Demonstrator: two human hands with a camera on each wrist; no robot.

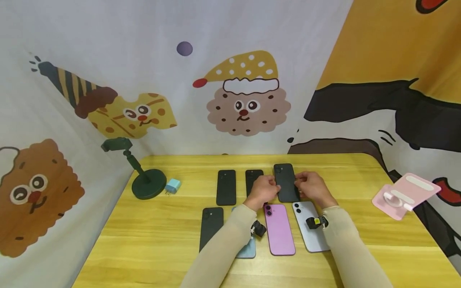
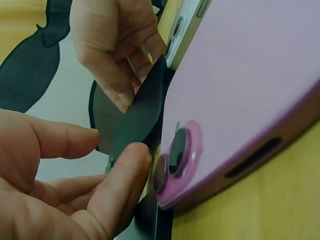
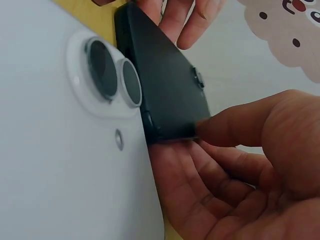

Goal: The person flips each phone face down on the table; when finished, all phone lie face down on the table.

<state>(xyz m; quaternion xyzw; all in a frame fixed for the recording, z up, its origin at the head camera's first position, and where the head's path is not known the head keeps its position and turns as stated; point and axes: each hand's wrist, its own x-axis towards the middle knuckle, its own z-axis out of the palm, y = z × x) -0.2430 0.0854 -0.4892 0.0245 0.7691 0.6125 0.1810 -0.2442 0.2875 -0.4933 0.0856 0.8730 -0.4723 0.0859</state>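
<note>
A black smartphone (image 1: 286,182) lies back-up between both hands near the table's far side. My right hand (image 1: 310,185) pinches its right edge, with the thumb (image 3: 235,122) at the edge and the other fingers curled below. At the left edge is my left hand (image 1: 264,189); its thumb (image 2: 131,170) is by the phone and the index finger is held apart. Whether the left hand touches the phone is hard to tell. Nearer me lie a pink smartphone (image 1: 280,232) and a white smartphone (image 1: 306,232), the latter partly under the right wrist. Another black phone (image 1: 252,176) is partly hidden by the left hand.
More phones lie to the left: a black phone (image 1: 226,188), a dark phone (image 1: 211,224) and a light blue phone (image 1: 247,251) under the left forearm. A green stand (image 1: 148,185) and blue charger (image 1: 173,185) are farther left; a pink stand (image 1: 399,196) is at right.
</note>
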